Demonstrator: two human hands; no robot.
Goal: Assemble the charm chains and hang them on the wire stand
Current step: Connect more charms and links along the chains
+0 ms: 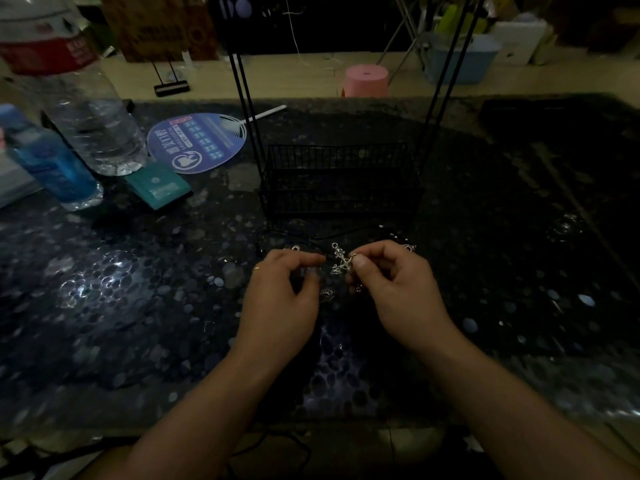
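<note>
Clear plastic bottle far left on the dark table, round fan beside it. Left hand curled, fingertips pinched; on what, cannot tell. Silver charm between both hands, pinched by right hand. Black wire stand just beyond, upright, nothing visibly hung

Dim room, dark speckled table

The glossy tabletop catches pale glints; beyond it lie a light floor, a pink stool and a blue tub.
</note>
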